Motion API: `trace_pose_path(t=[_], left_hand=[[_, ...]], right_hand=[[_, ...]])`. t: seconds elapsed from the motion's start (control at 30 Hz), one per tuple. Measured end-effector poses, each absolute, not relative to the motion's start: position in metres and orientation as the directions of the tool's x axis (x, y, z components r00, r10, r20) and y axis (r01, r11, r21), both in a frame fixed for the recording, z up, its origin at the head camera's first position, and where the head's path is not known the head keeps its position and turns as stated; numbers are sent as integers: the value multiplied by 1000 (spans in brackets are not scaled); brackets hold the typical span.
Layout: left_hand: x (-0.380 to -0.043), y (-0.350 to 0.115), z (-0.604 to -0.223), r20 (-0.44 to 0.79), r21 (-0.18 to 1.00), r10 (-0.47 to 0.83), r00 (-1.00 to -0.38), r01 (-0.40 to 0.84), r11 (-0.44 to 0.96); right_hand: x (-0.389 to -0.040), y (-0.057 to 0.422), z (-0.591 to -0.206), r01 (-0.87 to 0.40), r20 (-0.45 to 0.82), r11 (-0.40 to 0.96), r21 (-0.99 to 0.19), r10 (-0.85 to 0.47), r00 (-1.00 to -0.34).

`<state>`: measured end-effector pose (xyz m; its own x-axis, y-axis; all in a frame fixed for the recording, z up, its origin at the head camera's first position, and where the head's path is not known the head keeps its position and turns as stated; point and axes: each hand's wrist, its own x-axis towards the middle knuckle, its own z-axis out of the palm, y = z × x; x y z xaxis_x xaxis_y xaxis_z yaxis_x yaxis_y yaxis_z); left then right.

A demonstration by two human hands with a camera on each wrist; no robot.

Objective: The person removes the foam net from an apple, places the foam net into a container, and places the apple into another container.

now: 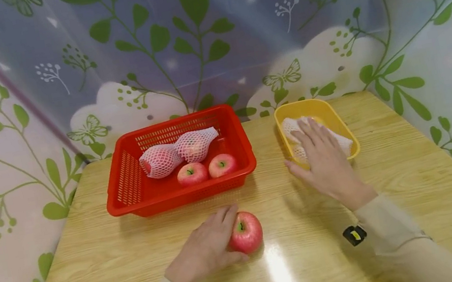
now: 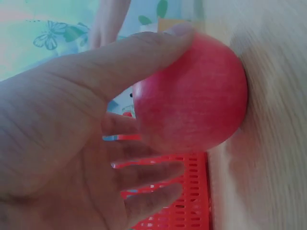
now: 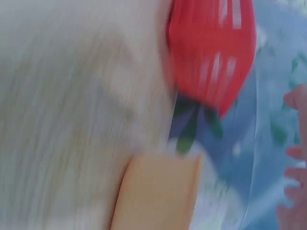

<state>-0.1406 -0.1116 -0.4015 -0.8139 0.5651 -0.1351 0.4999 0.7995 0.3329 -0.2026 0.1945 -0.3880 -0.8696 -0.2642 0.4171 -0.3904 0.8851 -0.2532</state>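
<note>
A bare red apple (image 1: 247, 233) stands on the table in front of the red basket. My left hand (image 1: 203, 248) holds it from the left side, thumb on the near side and fingers on the far side. The left wrist view shows the thumb against the apple (image 2: 196, 96), with some fingers spread beyond it. My right hand (image 1: 323, 159) hovers over a yellow basket (image 1: 332, 117), fingers extended. White foam nets (image 1: 344, 144) lie in that basket, partly hidden by the hand. Whether the fingertips touch them, I cannot tell.
The red basket (image 1: 191, 199) at the back left contains two apples in foam nets (image 1: 162, 160) and two bare apples (image 1: 192, 173). A leaf-patterned curtain (image 1: 191, 42) closes off the back and sides of the wooden table (image 1: 109, 275).
</note>
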Motion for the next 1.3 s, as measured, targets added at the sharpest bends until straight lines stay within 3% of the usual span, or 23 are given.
trace_pose_path(t=[0.17, 0.3, 0.53, 0.83, 1.03, 1.3], left_hand=[[-139, -107, -404, -82, 320, 589, -804, 538, 780], [-139, -102, -405, -88, 315, 597, -797, 547, 776], [-140, -99, -407, -103, 325, 580, -808, 523, 788], [-142, -101, -404, 15, 316, 555, -832, 530, 787], [-150, -116, -380, 90, 326, 548, -831, 545, 772], [-164, -147, -330, 253, 250, 517, -817, 572, 781]], right_hand=[[-197, 151, -399, -629, 426, 754, -189, -514, -744], [-196, 131, -411, -665, 321, 732, -151, -600, -733], [-197, 128, -417, -657, 268, 746, -109, -614, -742], [-196, 124, -410, -646, 225, 753, -125, -613, -758], [-193, 123, -408, -638, 218, 763, -109, -608, -764], [-193, 121, -408, -640, 233, 761, -106, -606, -760]])
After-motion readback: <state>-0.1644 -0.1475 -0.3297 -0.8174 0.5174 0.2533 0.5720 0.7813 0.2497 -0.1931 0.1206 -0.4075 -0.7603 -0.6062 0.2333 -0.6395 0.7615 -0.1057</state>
